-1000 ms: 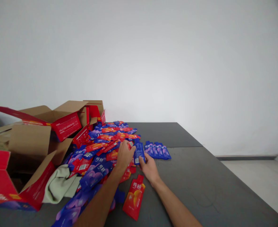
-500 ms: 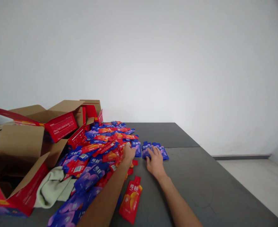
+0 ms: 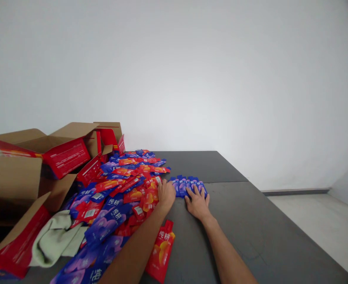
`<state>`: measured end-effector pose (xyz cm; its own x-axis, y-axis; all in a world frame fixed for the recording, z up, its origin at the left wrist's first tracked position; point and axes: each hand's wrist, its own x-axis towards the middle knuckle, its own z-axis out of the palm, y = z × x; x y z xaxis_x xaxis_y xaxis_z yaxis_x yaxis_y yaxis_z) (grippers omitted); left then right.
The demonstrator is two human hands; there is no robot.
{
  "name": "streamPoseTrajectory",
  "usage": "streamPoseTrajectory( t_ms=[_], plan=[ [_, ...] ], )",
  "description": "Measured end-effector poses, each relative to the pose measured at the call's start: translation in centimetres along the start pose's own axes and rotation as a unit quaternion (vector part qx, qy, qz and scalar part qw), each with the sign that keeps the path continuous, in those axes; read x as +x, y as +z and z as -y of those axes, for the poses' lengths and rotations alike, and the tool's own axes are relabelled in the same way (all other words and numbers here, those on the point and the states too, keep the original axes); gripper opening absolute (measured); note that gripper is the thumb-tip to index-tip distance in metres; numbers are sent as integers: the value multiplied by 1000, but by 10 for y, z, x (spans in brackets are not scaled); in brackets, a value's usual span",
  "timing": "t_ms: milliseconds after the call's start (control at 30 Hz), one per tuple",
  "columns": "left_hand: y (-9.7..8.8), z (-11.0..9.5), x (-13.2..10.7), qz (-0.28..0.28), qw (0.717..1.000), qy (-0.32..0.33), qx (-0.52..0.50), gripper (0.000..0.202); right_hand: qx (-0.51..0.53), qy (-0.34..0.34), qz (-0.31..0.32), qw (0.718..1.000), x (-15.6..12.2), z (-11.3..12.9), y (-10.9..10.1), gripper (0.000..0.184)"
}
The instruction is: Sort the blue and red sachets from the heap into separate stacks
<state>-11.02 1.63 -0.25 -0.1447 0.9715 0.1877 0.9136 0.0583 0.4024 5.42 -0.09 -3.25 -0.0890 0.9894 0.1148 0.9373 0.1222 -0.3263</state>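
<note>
My left hand and right hand rest, grip apart, on a row of blue foil pouches; interiors of open red-printed cardboard cartons unseen.

Grey table: pouch heap, blue pouch row, cartons, cloth

Body in view: two arms, nothing else. Left hand and right hand are both bare to the fingertips. Left forearm sits at 7 o'clock in frame, right forearm at 5 o'clock. Both are bare from wrist to frame edge. Lean build, narrow wrists. Knuckles and finger lines are readable on the right hand. Nails too small to judge.
</note>
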Motion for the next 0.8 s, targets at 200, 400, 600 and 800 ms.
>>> streamPoseTrajectory(
  t_ms=[200, 400, 600, 800],
  plan=[
    [3, -9, -13, 52, 996, 75, 24, 38, 4, -1, 1, 1000, -1, 1, -1, 52],
    [-9, -6, -26, 12, 996, 70, 48, 44, 2, -16, -44, 999, -5, 9, -7, 52],
    [-36, 16, -39, 1, 994, 33, 102, 32, 38, -154, -78, 984, -25, 49, -2, 44],
    [-60, 50, -62, -32, 991, 9, 132, 34, 91, -270, -53, 957, -51, 92, 5, 47]
  ],
)
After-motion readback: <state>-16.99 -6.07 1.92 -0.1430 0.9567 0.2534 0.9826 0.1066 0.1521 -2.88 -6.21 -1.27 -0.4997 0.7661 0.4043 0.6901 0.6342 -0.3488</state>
